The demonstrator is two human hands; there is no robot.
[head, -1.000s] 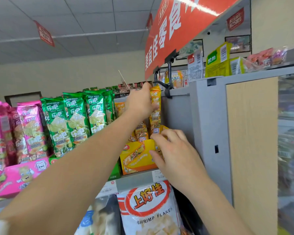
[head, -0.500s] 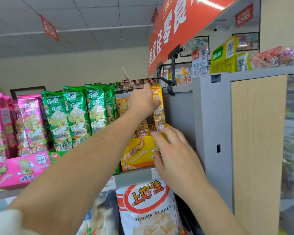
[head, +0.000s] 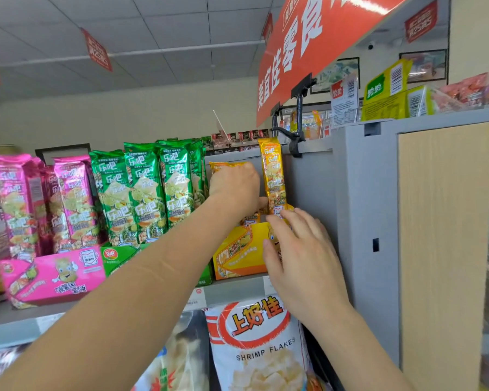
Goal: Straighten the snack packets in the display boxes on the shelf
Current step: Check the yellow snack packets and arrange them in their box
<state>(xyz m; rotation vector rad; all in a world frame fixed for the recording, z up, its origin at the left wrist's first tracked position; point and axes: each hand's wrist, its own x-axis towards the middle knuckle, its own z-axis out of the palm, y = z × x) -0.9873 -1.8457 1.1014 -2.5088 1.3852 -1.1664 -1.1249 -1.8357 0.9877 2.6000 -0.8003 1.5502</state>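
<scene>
A yellow cardboard display box (head: 237, 255) sits at the right end of a grey metal shelf (head: 232, 289), against a grey upright side panel (head: 364, 221). In its right corner 1 tall yellow foil snack packet (head: 273, 176) stands upright. The top of a shorter yellow packet (head: 226, 165) shows to its left. The left hand (head: 235, 187) reaches in over that shorter packet, back of the hand to the camera. Its fingers are hidden, so whether they grip anything cannot be told. The right hand (head: 302, 255) lies against the box's front right corner, fingers straight and slightly spread, fingertips touching the tall packet's base.

Just left, a green cardboard display box (head: 119, 255) holds a row of upright green foil packets (head: 147, 193). Further left, a pink cardboard display box (head: 54, 275) holds upright pink foil packets (head: 71, 201).

Below the shelf edge hangs a white bag printed "SHRIMP FLAKES" (head: 260, 348). A red banner with white characters (head: 308, 43) slants overhead, under a white tiled ceiling (head: 167, 24).
</scene>
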